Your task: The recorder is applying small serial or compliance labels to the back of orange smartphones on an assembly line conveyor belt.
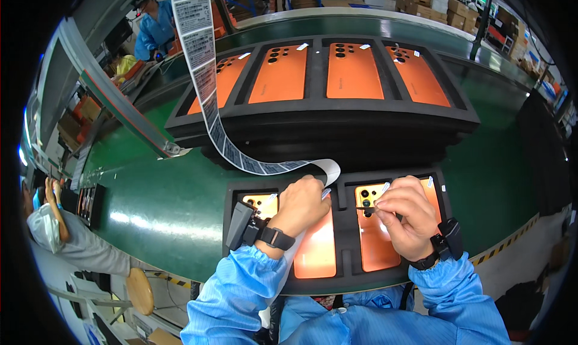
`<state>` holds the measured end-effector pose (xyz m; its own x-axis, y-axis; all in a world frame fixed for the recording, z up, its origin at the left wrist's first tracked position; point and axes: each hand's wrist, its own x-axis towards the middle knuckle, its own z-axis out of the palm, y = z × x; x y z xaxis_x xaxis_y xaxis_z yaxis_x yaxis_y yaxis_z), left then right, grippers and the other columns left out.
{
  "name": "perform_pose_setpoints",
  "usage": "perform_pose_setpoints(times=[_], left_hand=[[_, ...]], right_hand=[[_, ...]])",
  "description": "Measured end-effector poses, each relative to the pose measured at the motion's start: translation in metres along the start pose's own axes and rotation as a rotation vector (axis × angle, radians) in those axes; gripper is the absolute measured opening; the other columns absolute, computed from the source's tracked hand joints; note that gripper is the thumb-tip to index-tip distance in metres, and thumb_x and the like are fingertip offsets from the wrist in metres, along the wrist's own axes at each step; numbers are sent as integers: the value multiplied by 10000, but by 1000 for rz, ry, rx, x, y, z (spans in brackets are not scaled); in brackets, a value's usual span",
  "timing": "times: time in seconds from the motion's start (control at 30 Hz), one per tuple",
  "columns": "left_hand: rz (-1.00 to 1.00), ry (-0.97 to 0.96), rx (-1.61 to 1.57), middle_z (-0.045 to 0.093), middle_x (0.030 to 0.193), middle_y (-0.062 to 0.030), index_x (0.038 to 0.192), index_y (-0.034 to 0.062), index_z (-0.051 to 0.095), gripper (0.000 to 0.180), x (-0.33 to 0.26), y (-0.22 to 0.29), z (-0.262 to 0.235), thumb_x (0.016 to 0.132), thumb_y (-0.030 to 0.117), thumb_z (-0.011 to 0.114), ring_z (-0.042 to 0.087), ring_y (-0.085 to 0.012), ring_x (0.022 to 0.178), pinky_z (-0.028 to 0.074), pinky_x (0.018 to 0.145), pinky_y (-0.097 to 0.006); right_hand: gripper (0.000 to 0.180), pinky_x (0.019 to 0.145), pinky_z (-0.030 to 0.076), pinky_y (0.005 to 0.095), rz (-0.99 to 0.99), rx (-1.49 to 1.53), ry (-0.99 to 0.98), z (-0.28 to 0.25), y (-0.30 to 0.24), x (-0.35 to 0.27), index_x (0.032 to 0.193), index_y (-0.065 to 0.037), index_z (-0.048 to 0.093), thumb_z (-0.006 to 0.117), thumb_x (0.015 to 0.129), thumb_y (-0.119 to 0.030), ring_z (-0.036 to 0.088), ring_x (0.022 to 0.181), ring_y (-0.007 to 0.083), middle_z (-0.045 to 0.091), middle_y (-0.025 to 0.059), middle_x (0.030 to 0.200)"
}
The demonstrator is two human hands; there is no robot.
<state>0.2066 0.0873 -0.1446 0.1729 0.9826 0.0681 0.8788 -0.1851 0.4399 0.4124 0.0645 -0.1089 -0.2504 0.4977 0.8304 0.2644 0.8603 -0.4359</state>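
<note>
My left hand is closed over the strip of printed labels, its fingertips mostly hidden. That strip hangs from above, loops up to the hand and comes out again beside my left forearm. Below lies a black foam tray with several orange phones, backs up. One phone is partly under my left hand. Between thumb and fingers, my right hand pinches a thin dark pointed tool. The tool's tip is over the camera end of another phone. Small white tabs stick out at the phones' top corners.
Beyond the near tray rises a stack of black foam trays, the top one holding orange phones. A green conveyor belt runs beneath. A metal frame post stands left. Co-workers sit farther off; a wooden stool is lower left.
</note>
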Motion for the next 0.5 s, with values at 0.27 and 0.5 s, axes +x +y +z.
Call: perform_pose_setpoints(times=[0.27,0.5], left_hand=[[-33,-31,19,589,856,-207,843,9,646,164,-7,9,3,746,101,552,586,-403,791,471,708,-474],[-114,-100,-105,608,831,-223,817,-9,642,152,2,10,-7,733,109,593,583,-405,791,461,690,-443]], right_hand=[[188,676,454,332,67,57,54,2,10,-6,829,-9,642,715,663,44,568,770,255,641,90,819],[182,684,460,331,96,47,65,2,15,-8,827,-7,646,711,666,47,565,775,257,643,89,821]])
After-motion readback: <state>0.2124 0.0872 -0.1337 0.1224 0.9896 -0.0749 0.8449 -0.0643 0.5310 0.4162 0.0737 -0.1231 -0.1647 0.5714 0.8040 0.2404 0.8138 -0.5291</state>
